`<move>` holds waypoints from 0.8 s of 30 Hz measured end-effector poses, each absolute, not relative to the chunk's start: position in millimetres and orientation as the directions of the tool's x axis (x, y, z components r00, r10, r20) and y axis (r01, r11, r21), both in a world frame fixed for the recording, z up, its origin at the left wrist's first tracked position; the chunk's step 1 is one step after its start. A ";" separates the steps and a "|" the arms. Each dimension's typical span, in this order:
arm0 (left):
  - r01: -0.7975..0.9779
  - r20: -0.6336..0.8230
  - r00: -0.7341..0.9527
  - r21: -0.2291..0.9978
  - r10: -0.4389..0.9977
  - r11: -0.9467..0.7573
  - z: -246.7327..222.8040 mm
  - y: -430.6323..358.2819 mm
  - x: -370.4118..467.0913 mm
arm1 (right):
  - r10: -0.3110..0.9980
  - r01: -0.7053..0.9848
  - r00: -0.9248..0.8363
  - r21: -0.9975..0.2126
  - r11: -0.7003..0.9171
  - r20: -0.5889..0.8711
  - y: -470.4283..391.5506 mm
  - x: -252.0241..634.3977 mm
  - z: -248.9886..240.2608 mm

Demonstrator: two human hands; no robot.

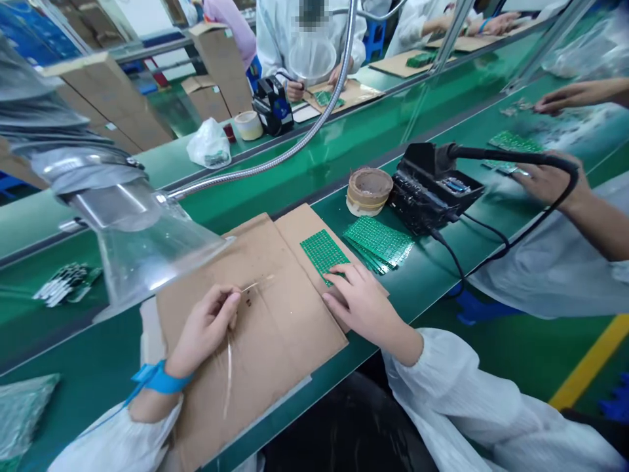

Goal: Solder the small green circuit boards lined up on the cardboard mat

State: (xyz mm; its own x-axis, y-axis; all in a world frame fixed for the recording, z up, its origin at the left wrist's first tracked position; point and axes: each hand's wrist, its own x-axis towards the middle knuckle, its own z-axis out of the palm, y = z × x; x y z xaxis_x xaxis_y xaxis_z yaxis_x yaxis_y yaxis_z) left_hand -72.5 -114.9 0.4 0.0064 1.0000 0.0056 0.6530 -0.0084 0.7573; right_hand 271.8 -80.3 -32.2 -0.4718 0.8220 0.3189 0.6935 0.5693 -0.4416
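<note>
My left hand (pixel 211 321) is closed in a pinch on a thin solder wire (pixel 229 377), whose tip points right and whose tail hangs down over the cardboard sheet (pixel 289 341). A blue strap (pixel 162 378) circles that wrist. My right hand (pixel 361 298) has its thumb and fingertips at the near edge of a green circuit board (pixel 322 252), which lies on a second cardboard piece (pixel 299 226). Just beyond that hand rests a fanned stack of green circuit boards (pixel 381 239). The fingertips partly cover the held board's near corner.
A clear fume hood (pixel 152 249) reaches in from the left. Behind the boards stand a tape roll (pixel 368 190) and a black soldering station (pixel 432 190) with cables. A co-worker's hand (pixel 555 177) is at the right. A bagged pack (pixel 24 419) lies at lower left.
</note>
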 end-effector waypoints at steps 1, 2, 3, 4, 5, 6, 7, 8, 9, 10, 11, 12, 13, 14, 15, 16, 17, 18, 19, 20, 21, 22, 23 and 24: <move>0.636 0.015 0.038 0.771 0.999 -0.036 7.6 -113.3 -66.6 | 0.825 0.683 -0.453 -0.462 0.565 0.338 -80.5 272.6 -28.7; 0.632 0.036 0.091 0.770 0.995 -0.086 15.5 -110.9 -58.2 | 0.831 0.671 -0.422 -0.491 0.556 0.364 -80.5 273.6 -24.6; 0.639 0.065 0.165 0.753 0.984 -0.157 23.6 -107.6 -47.4 | 0.836 0.658 -0.384 -0.518 0.546 0.393 -80.5 274.5 -20.1; 0.645 0.086 0.255 0.727 0.963 -0.236 31.1 -103.7 -35.0 | 0.836 0.647 -0.354 -0.536 0.543 0.419 -80.2 274.9 -15.3; 0.640 0.093 0.346 0.704 0.934 -0.307 37.5 -99.6 -21.9 | 0.828 0.630 -0.355 -0.543 0.555 0.434 -79.8 274.9 -10.8; 0.628 0.100 0.409 0.690 0.907 -0.360 42.2 -95.5 -9.2 | 0.810 0.605 -0.392 -0.541 0.585 0.436 -79.0 274.9 -6.7; 0.621 0.108 0.443 0.679 0.890 -0.391 45.0 -91.9 2.0 | 0.781 0.570 -0.457 -0.533 0.625 0.426 -78.1 275.5 -3.2; 0.614 0.113 0.462 0.674 0.880 -0.409 46.0 -89.0 11.0 | 0.744 0.530 -0.530 -0.527 0.665 0.406 -77.0 277.5 -0.6; 0.608 0.109 0.477 0.676 0.872 -0.417 45.4 -86.8 17.0 | 0.705 0.485 -0.598 -0.528 0.697 0.380 -76.1 281.4 1.3; 0.600 0.093 0.496 0.682 0.863 -0.419 43.9 -85.3 19.9 | 0.672 0.446 -0.650 -0.539 0.715 0.353 -75.6 287.6 2.7; 0.588 0.072 0.522 0.691 0.850 -0.420 42.0 -84.0 20.1 | 0.652 0.420 -0.683 -0.554 0.719 0.329 -75.8 296.4 3.7; 0.576 0.050 0.548 0.701 0.835 -0.420 40.0 -82.6 18.1 | 0.645 0.408 -0.700 -0.571 0.713 0.305 -76.7 307.4 4.7; 0.567 0.039 0.565 0.707 0.824 -0.422 38.4 -80.5 14.9 | 0.652 0.405 -0.700 -0.591 0.697 0.290 -78.4 320.3 5.9; 0.565 0.051 0.562 0.706 0.825 -0.428 37.1 -77.1 11.4 | 0.682 0.411 -0.669 -0.617 0.671 0.295 -80.2 334.4 7.4; 0.572 0.082 0.537 0.696 0.840 -0.434 35.9 -72.3 8.4 | 0.740 0.428 -0.588 -0.651 0.627 0.327 -81.6 349.0 9.4; 0.586 0.127 0.496 0.681 0.859 -0.439 34.4 -66.1 6.6 | 0.818 0.453 -0.429 -0.692 0.562 0.384 -81.5 363.6 11.9; 0.603 0.174 0.448 0.665 0.877 -0.440 32.4 -58.7 6.2 | 0.877 0.467 -0.203 -0.744 0.478 0.436 -79.1 377.6 14.8; 0.620 0.215 0.399 0.653 0.891 -0.435 29.3 -50.8 7.4 | 0.886 0.460 0.061 -0.801 0.383 0.459 -73.4 390.9 17.9; 0.632 0.242 0.360 0.647 0.901 -0.426 25.2 -42.8 9.7 | 0.844 0.432 0.300 -0.852 0.295 0.445 -63.9 403.2 21.3; 0.637 0.253 0.336 0.649 0.907 -0.417 20.0 -35.5 12.6 | 0.791 0.403 0.447 -0.884 0.238 0.417 -50.6 414.7 24.9; 0.634 0.254 0.322 0.658 0.912 -0.406 14.1 -29.2 15.4 | 0.743 0.405 0.530 -0.892 0.202 0.409 -33.9 425.5 28.6; 0.627 0.244 0.314 0.672 0.918 -0.393 7.7 -24.3 17.8 | 0.684 0.468 0.578 -0.867 0.168 0.445 -15.0 435.5 32.4; 0.616 0.230 0.309 0.691 0.923 -0.378 1.5 -20.8 19.1 | 0.646 0.558 0.571 -0.817 0.147 0.506 4.7 444.9 36.4; 0.601 0.216 0.307 0.711 0.927 -0.365 -4.0 -18.6 19.4 | 0.642 0.613 0.519 -0.769 0.182 0.565 23.5 453.3 40.4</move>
State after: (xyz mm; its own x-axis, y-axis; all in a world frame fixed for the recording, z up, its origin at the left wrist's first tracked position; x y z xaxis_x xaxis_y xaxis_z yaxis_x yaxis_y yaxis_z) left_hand 19.4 -18.6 -4.0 0.3065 0.9270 0.2163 0.6007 -0.3647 0.7115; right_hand 453.3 23.5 40.4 0.5187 0.6418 0.5648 0.6126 0.1819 -0.7692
